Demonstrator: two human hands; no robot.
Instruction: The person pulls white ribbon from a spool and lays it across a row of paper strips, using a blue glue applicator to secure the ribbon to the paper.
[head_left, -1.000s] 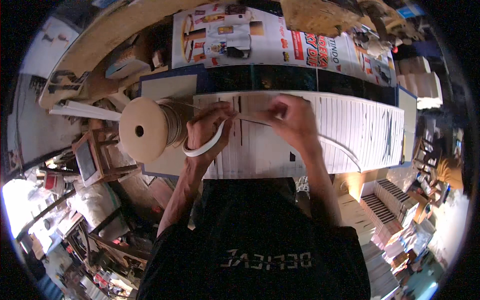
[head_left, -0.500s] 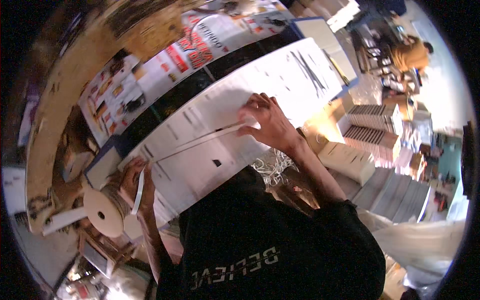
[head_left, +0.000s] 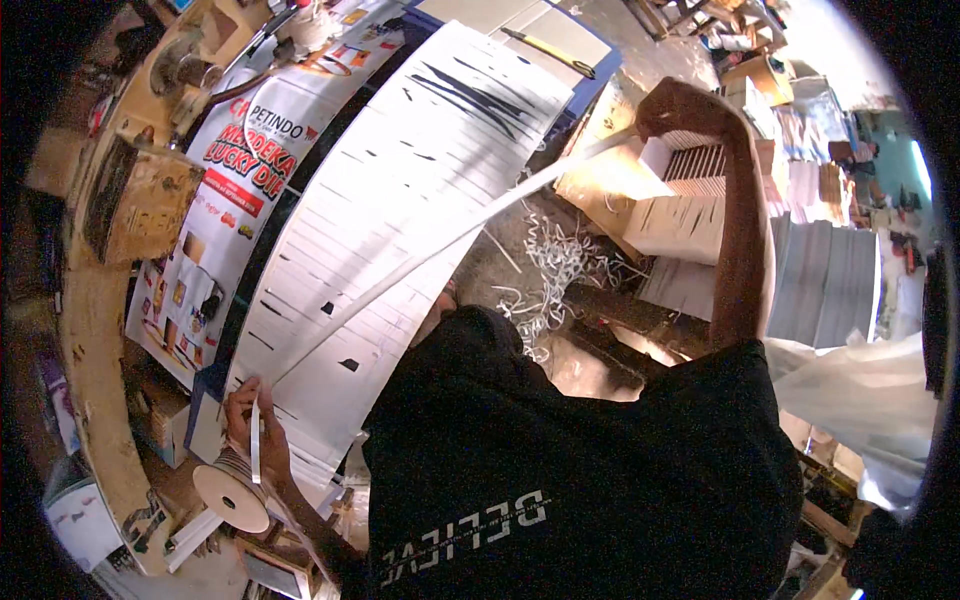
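A white strip of tape [head_left: 545,176] runs taut and slanting over a long white block of stacked paper [head_left: 400,190] with dark marks on its top. My left hand [head_left: 262,430] is closed on the strip at the block's near left end, and a short length of the tape hangs across that hand. Just below it sits a cardboard-sided spool [head_left: 232,497]. Out to the right, past the block's edge, my right hand [head_left: 685,108] is closed around the strip's other end, arm raised and bent.
Blue-edged boards [head_left: 592,38] stand at the block's ends, a slim yellow-and-black tool [head_left: 550,52] on the far one. A printed poster [head_left: 215,215] lies to the left. White paper scraps [head_left: 555,260] litter the floor; stacked books [head_left: 690,165] and grey stacks [head_left: 825,280] stand right.
My right hand has swung away from over the block to the far right, drawing out the strip. My left hand stays at the block's near end. The view has turned.
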